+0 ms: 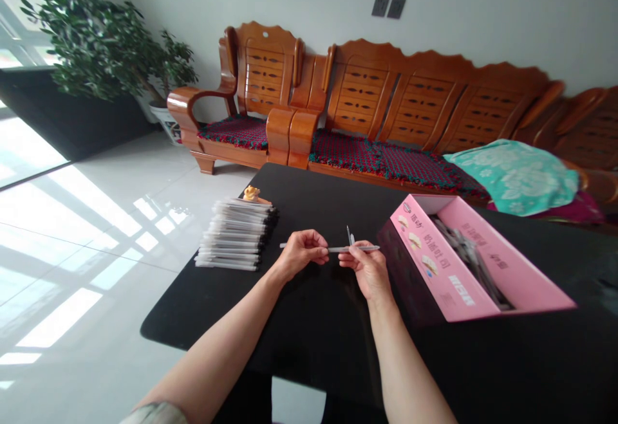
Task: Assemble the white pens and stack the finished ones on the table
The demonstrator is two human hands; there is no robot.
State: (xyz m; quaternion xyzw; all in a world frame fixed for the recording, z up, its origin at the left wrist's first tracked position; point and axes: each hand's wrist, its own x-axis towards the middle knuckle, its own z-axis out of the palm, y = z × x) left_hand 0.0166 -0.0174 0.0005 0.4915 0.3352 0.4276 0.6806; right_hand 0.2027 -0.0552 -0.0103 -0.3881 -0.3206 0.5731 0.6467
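My left hand (304,251) pinches a slim whitish pen (339,249) that lies level across the middle of the view. Its left end sticks out past my fingers. At the pen's other end, my right hand (369,271) is closed with thumb and fingers on it. A second thin piece with a dark pointed tip (349,236) stands up from the right fingers; I cannot tell whether it is a refill or another pen part. To the left of my hands, several clear pens (234,234) with dark ends lie side by side in a pile.
A pink box (425,266), open on top, stands on the black table (318,334) at the right, with dark and grey slender items (466,253) inside. A small orange figurine (252,193) sits behind the pile. Beyond the table are a wooden sofa (362,86) and a turquoise cloth (521,176).
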